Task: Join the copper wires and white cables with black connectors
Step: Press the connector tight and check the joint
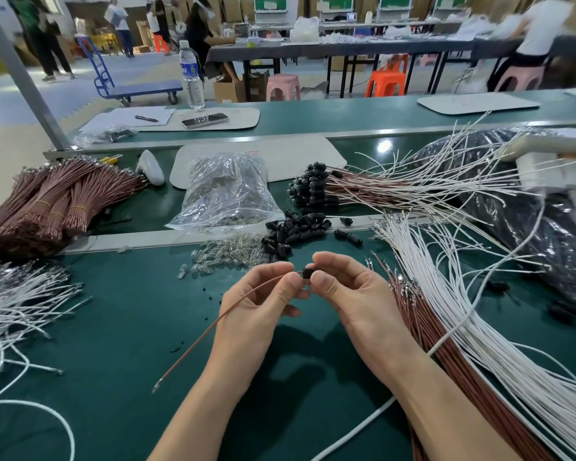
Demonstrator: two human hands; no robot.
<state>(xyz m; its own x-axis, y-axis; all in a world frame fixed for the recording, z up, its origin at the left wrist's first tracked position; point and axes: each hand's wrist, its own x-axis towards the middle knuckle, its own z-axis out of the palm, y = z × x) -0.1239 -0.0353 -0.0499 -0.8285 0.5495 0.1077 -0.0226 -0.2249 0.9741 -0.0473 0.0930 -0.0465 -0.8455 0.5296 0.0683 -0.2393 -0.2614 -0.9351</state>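
A bundle of copper wires (pixel 47 204) is laid at the far left of the green counter (pixel 130 327), with loose white cables (pixel 14 304) nearer. A single copper wire (pixel 220 319) is pinched near its upper end by the left grip (pixel 260 304), the free end trailing down-left. Its tip is met by a black connector (pixel 307 273), pinched in the right grip (pixel 356 294), just beside the left fingertips. Spare connectors (pixel 293 231) are heaped beyond the hands.
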